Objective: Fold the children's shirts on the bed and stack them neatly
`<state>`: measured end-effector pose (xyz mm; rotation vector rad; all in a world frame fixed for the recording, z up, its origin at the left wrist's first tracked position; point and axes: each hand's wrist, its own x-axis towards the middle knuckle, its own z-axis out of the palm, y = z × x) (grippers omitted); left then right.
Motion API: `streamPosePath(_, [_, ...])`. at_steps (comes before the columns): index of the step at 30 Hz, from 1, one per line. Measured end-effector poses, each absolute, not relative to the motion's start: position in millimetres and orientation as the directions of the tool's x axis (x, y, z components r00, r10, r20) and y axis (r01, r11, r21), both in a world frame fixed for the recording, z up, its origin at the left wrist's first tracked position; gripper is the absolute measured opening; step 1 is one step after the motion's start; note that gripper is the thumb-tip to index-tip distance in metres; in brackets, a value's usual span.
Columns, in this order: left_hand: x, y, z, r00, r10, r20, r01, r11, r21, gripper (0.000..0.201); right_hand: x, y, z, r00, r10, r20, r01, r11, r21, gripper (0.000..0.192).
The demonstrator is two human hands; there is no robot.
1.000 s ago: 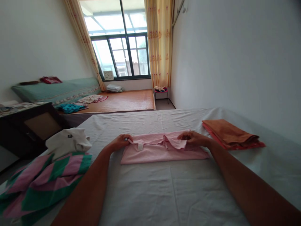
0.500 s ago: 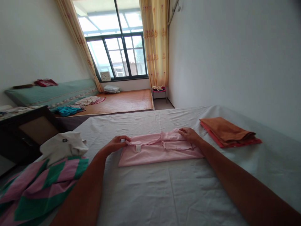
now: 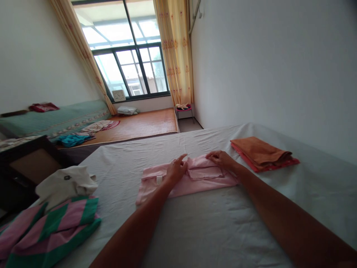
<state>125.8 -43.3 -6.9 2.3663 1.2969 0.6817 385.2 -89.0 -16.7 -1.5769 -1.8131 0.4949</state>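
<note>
A pink garment [image 3: 206,185], folded into a long flat strip with a white tag [image 3: 159,180] near its left end, lies on a white bedsheet [image 3: 192,230]. My left hand [image 3: 177,168] rests over the middle of the strip, beside the inner edge of a folded flap; its index finger stretches forward and the hand looks open. At the far edge on the right, my right hand [image 3: 220,159] pinches the pink cloth between thumb and fingers. Part of the garment is hidden under my left wrist and forearm.
Right of the garment is a folded orange and red cloth stack [image 3: 263,153]. On the left lie a crumpled cream garment [image 3: 68,184] and a green-and-pink striped cloth [image 3: 55,229]. A dark cabinet [image 3: 28,163] and a second bed [image 3: 145,123] stand beyond, near the window.
My left hand has let go of the garment's left far corner and moved right to its middle. My right hand keeps its hold. The whole view has shifted slightly.
</note>
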Motion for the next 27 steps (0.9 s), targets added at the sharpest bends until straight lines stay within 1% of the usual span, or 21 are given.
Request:
streamPosePath(3, [121.4, -42.4, -11.1, 0.495, 0.844, 0.208, 0.724, -0.533, 0.438, 0.036, 394.5, -90.5, -15.9, -0.096, 0.982, 0.165, 0.740, 0.181, -0.648, 0.025])
streamPosePath(5, [118.8, -43.7, -10.0, 0.504, 0.827, 0.249, 0.737, -0.562, 0.375, 0.036, 396.3, -92.0, -11.8, -0.075, 0.987, 0.142, 0.798, 0.145, -0.584, 0.023])
streamPosePath(6, [118.6, -45.2, -8.4, 0.495, 0.817, 0.296, 0.741, -0.575, 0.348, 0.038, 394.9, -92.6, -8.6, -0.031, 0.983, 0.180, 0.834, 0.125, -0.538, 0.023])
streamPosePath(7, [119.2, -47.3, -6.2, 0.486, 0.799, 0.353, 0.738, -0.592, 0.324, 0.040, 391.8, -93.0, -5.0, 0.019, 0.969, 0.248, 0.865, 0.109, -0.490, 0.024])
streamPosePath(9, [121.9, -52.8, -1.9, 0.525, 0.726, 0.444, 0.691, -0.669, 0.276, 0.039, 380.3, -93.8, 1.6, 0.057, 0.917, 0.395, 0.906, 0.119, -0.407, 0.025])
streamPosePath(10, [123.5, -56.0, -0.2, 0.572, 0.674, 0.467, 0.646, -0.722, 0.249, 0.036, 372.1, -94.4, 3.3, 0.031, 0.898, 0.438, 0.912, 0.153, -0.379, 0.027])
streamPosePath(11, [124.8, -59.2, 0.7, 0.627, 0.618, 0.474, 0.594, -0.773, 0.222, 0.034, 362.9, -95.3, 3.5, -0.022, 0.892, 0.452, 0.910, 0.205, -0.359, 0.029])
streamPosePath(13, [125.8, -64.8, 0.5, 0.727, 0.525, 0.443, 0.503, -0.846, 0.179, 0.030, 343.2, -98.2, -1.4, -0.179, 0.896, 0.406, 0.891, 0.323, -0.319, 0.034])
streamPosePath(14, [125.2, -66.8, -0.5, 0.757, 0.504, 0.417, 0.484, -0.860, 0.162, 0.029, 333.9, -100.0, -6.1, -0.253, 0.898, 0.359, 0.882, 0.367, -0.295, 0.037])
streamPosePath(16, [121.7, -68.5, -3.3, 0.774, 0.513, 0.370, 0.499, -0.855, 0.142, 0.028, 319.4, -103.8, -17.0, -0.343, 0.904, 0.254, 0.882, 0.403, -0.246, 0.044])
streamPosePath(17, [119.3, -68.2, -4.8, 0.767, 0.535, 0.355, 0.522, -0.841, 0.140, 0.028, 314.9, -105.4, -22.1, -0.352, 0.913, 0.208, 0.890, 0.395, -0.227, 0.049])
streamPosePath(20, [112.3, -64.8, -8.8, 0.711, 0.613, 0.345, 0.594, -0.786, 0.172, 0.031, 312.9, -108.0, -31.1, -0.291, 0.948, 0.131, 0.928, 0.313, -0.201, 0.064])
streamPosePath(22, [109.4, -62.8, -11.2, 0.690, 0.638, 0.342, 0.610, -0.767, 0.200, 0.032, 318.6, -107.4, -32.9, -0.240, 0.965, 0.103, 0.942, 0.257, -0.216, 0.071])
streamPosePath(24, [108.0, -61.9, -14.0, 0.679, 0.650, 0.342, 0.618, -0.757, 0.212, 0.034, 326.2, -105.2, -34.3, -0.195, 0.977, 0.086, 0.949, 0.210, -0.236, 0.074])
streamPosePath(27, [107.0, -61.5, -19.6, 0.684, 0.656, 0.319, 0.626, -0.752, 0.205, 0.039, 335.9, -100.6, -38.9, -0.142, 0.987, 0.076, 0.959, 0.157, -0.236, 0.072])
